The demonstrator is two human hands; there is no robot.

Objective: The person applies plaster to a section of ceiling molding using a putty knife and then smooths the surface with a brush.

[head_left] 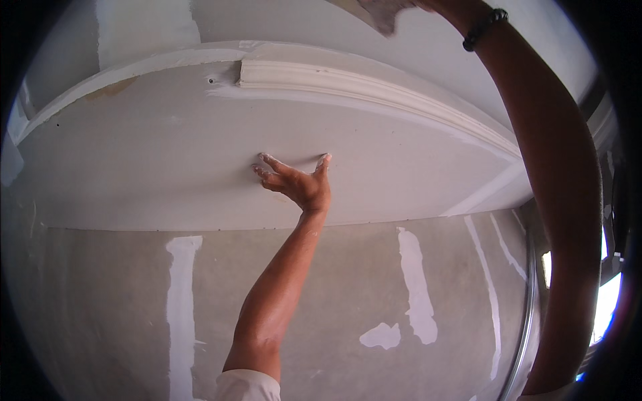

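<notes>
My left hand [297, 175], its fingers spread and tips flecked with white, presses on the pale grey board [154, 160] overhead. My right arm reaches up along the right side, wearing a dark beaded bracelet. At the top edge my right hand [433, 5], partly cut off, grips a wide scraper [378, 17] with a smeared grey blade, near the upper white surface. A white moulding [374, 90] runs along the board's far edge between my hands, with a small hole left of its end.
Below the board stands a grey wall [348, 281] with white filler strips. A metal pipe or rail [525, 321] runs down at the right, beside bright openings [607, 301]. A white patched band [144, 27] crosses the upper surface at the left.
</notes>
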